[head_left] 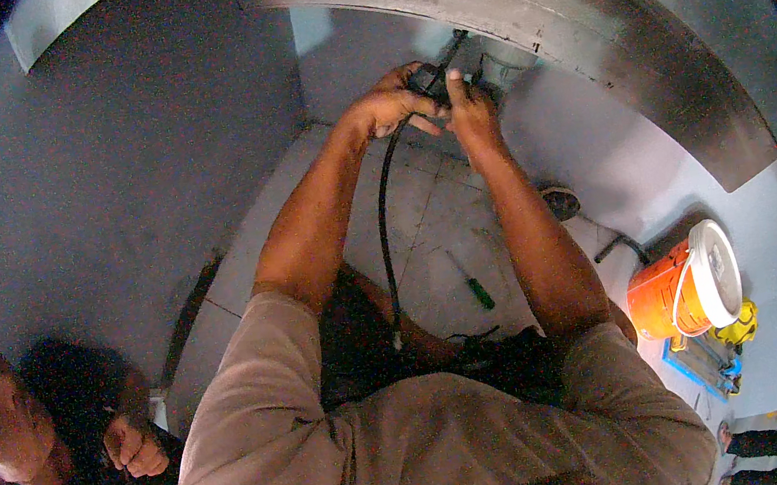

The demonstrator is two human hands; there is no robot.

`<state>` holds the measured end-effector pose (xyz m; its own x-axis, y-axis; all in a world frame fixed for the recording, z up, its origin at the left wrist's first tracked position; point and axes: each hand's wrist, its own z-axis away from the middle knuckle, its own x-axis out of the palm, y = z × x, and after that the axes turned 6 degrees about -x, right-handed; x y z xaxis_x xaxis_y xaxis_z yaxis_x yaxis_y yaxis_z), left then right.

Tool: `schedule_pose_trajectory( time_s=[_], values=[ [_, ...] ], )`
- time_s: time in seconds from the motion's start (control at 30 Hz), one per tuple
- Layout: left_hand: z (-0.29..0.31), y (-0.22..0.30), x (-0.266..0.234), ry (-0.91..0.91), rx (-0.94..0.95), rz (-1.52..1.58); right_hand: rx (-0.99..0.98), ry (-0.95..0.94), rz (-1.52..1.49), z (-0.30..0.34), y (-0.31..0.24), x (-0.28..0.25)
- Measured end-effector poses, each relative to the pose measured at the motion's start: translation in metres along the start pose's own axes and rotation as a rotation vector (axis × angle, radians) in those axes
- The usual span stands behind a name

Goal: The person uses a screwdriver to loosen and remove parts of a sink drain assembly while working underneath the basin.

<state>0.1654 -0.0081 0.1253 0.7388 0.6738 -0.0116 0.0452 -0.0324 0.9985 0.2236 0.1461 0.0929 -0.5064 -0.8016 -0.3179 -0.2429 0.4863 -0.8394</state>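
Both arms reach forward, under the edge of a sink or counter. My left hand is closed around a black flexible hose, which hangs from it in a curve toward my lap and ends in a light metal tip. Beside it, my right hand is closed with the thumb up, at a dark piece between the hands whose kind I cannot make out. Dark line continues above the hands to the wall. On the tiled floor between my forearms lies a screwdriver with a green handle.
Overhead curves a metal-grey counter edge. At right stand an orange bucket with a white lid, a blue-framed item and a yellow object. A drain sits near the right wall. Another person's hand is at lower left.
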Motion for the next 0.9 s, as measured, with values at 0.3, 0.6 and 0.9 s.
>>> schedule_pose_trajectory(
  time_s=[0.3,0.6,0.9],
  values=[
    [0.013,0.023,-0.015,-0.087,-0.094,-0.163,0.046,-0.337,-0.527,-0.013,-0.013,-0.001],
    [-0.016,-0.016,0.0,0.147,0.103,-0.226,0.031,-0.324,-0.97,-0.026,-0.001,0.003],
    [-0.024,-0.032,0.007,0.344,0.263,-0.336,0.004,-0.245,-0.846,-0.026,-0.004,0.007]
  ],
)
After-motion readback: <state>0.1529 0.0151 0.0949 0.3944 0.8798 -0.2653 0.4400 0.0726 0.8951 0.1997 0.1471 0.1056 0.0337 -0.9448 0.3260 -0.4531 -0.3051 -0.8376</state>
